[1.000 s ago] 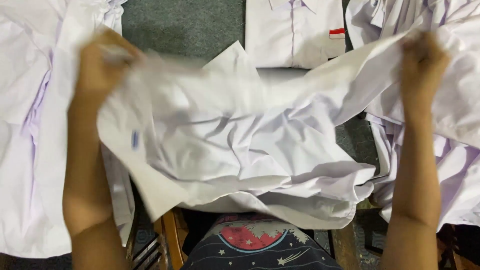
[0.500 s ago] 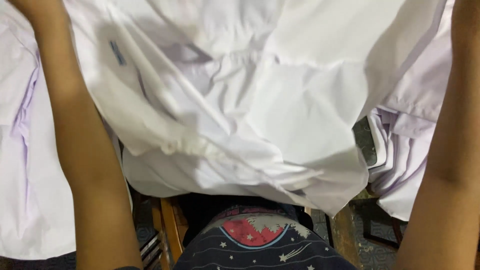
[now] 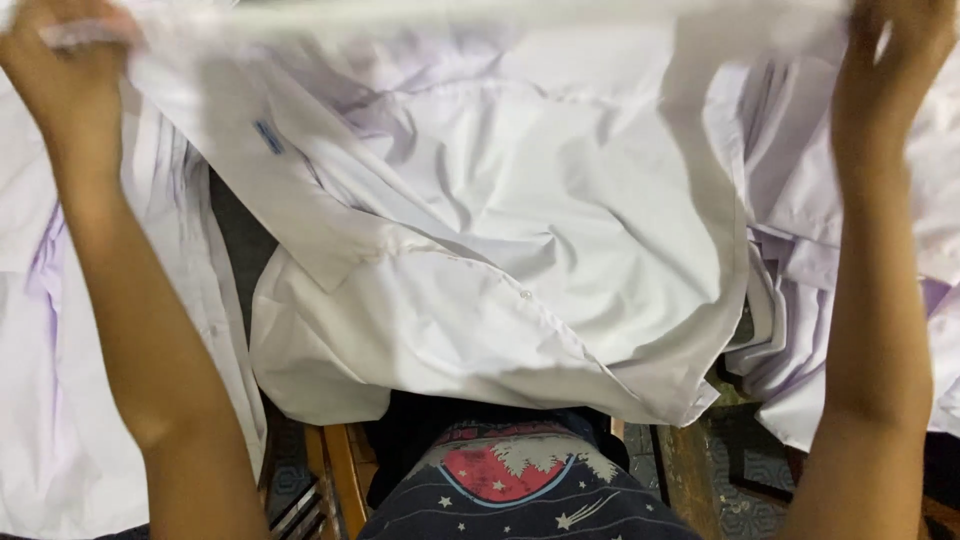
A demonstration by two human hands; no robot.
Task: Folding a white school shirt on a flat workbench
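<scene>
— Head view, largest thing first: what fills it?

— A white shirt [image 3: 500, 230] of thin, smooth woven cloth, creased in soft folds. It hangs spread between the two raised hands, covering the middle of the view from the top edge down to just above the lap.

— Which way does it run?

— Its long axis lies left to right, stretched along the taut, blurred top edge between the hands. The loose body drapes downward toward the person, ending in a curved hem at the lower right.

— And around it?

— More white shirts [image 3: 60, 330] lie flat on the left, with a faint lilac tint in their folds, and a stack of folded shirts [image 3: 800, 300] sits on the right, its layered edges showing just beside the hanging cloth. A dark strip of table [image 3: 232, 235] shows between the left pile and the held shirt.

— The hands?

— The left hand [image 3: 65, 60] is closed around a bunched bit of the top edge at the upper left. The right hand [image 3: 895, 45] holds the other end at the upper right, fingers curled over the cloth; it is blurred.

— Smaller details?

— A dark printed garment [image 3: 510, 490] on the lap, with a red disc and pale stars. A small blue tag [image 3: 268, 137] sits near the shirt's collar band, and a tiny button [image 3: 524, 294] along a seam.
</scene>
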